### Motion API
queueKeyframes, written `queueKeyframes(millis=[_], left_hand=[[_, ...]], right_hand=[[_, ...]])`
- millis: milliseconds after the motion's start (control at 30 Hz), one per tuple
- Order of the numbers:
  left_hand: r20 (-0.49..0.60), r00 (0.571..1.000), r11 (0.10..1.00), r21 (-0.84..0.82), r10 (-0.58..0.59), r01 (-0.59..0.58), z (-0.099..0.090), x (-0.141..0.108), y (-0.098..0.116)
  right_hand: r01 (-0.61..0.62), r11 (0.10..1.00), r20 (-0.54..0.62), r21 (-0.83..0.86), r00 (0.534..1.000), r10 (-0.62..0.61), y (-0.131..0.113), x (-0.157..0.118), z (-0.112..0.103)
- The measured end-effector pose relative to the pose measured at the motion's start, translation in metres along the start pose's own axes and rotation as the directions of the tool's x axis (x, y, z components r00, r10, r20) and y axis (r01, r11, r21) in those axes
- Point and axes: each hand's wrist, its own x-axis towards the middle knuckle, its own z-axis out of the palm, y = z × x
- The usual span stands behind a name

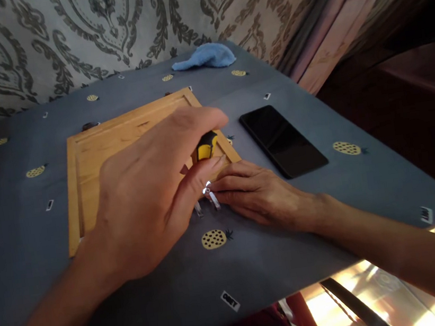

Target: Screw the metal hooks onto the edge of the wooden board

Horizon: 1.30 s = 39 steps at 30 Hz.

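A wooden panel (119, 144) with a raised frame lies on the patterned blue-grey tablecloth. Over its right part, my left hand (156, 187) grips a yellow and black handle (206, 147), held between thumb and fingers; the tool's lower end is hidden behind the thumb. Just below the thumb, a small shiny metal piece (214, 200) with two prongs sits at the panel's near edge. My right hand (259, 192) rests beside it with fingers pressed together, the fingertips pinching the metal piece.
A black phone (283, 141) lies right of the panel. Near the wall, a blue cloth (209, 56) is bunched on the far part of the table (187, 295). A curtain hangs at the upper right.
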Motion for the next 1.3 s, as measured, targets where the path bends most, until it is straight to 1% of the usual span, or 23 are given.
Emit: queueKeyframes(millis=[100, 300, 467, 533, 733, 833, 1067, 1167, 1300], left_hand=[[0.024, 1.0, 1.0, -0.02, 0.013, -0.012, 0.004, -0.0007, -0.0015], [0.01, 0.999, 0.999, -0.019, 0.033, -0.033, 0.0063, -0.0031, -0.0011], [0.022, 1.0, 1.0, 0.001, 0.014, -0.014, 0.0058, -0.004, -0.0004], [0.035, 0.999, 1.0, -0.008, 0.004, -0.003, 0.0061, -0.0034, -0.0016], [0.051, 0.995, 0.985, -0.156, 0.085, -0.076, 0.0069, 0.0004, -0.0053], [0.068, 0.993, 0.976, -0.206, 0.093, -0.077, 0.0065, 0.0003, -0.0059], [0.095, 0.994, 0.959, -0.283, 0.057, -0.028, 0.005, -0.0015, -0.0094], [0.122, 0.992, 0.953, -0.298, -0.009, 0.046, 0.0064, -0.0015, -0.0095], [0.037, 0.998, 0.943, -0.33, -0.044, 0.054, 0.0111, -0.0021, -0.0095]], right_hand=[[0.01, 1.0, -0.011, -0.006, 1.0, -0.01, -0.0002, 0.001, -0.0003], [0.007, 1.0, -0.017, -0.01, 1.0, -0.007, 0.0002, 0.0, 0.0009], [-0.004, 1.0, 0.003, -0.014, 1.0, 0.004, 0.0001, 0.0005, 0.0001], [0.009, 1.0, -0.012, -0.016, 1.0, -0.01, -0.0001, 0.0011, -0.0004], [0.017, 0.999, -0.033, -0.028, 0.999, -0.018, -0.0001, 0.0012, 0.0004], [0.012, 1.0, -0.035, -0.016, 0.999, -0.013, 0.0, 0.0011, 0.001], [0.022, 1.0, -0.036, -0.007, 0.999, -0.022, 0.0009, 0.0009, 0.0013], [0.017, 1.0, -0.023, -0.009, 1.0, -0.017, 0.0012, 0.0002, 0.001], [0.01, 1.0, -0.016, 0.002, 1.0, -0.01, 0.0006, -0.0002, 0.0007]])
